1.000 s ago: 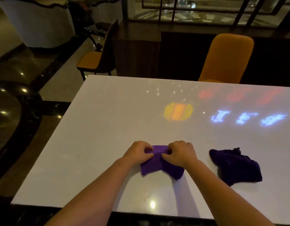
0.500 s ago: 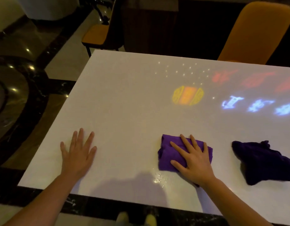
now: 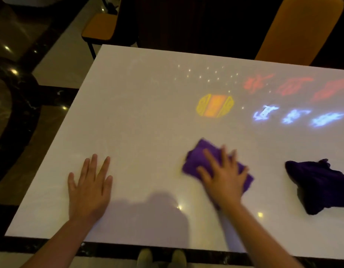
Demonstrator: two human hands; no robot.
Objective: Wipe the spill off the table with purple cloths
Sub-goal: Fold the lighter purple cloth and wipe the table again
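Note:
A folded purple cloth [image 3: 196, 159] lies on the white table [image 3: 138, 113] near its front edge. My right hand [image 3: 223, 175] presses flat on it, fingers spread, and covers its right half. Flat on the bare tabletop, well to the left of the cloth, rests my left hand [image 3: 90, 184] with its fingers apart and nothing in it. A second, darker purple cloth [image 3: 318, 182] sits crumpled at the right. No spill shows clearly; small bright glints appear on the surface just in front of the right hand.
Coloured light patterns fall on the far half of the table: an orange shape [image 3: 215, 108], blue marks and red marks. An orange chair [image 3: 302, 29] stands behind the table, another chair [image 3: 101, 29] at the far left. Dark glossy floor lies to the left.
Both hands were folding the cloth together; the left hand then let go and settled flat at the left. The right hand now presses the cloth, which has shifted and looks blurred.

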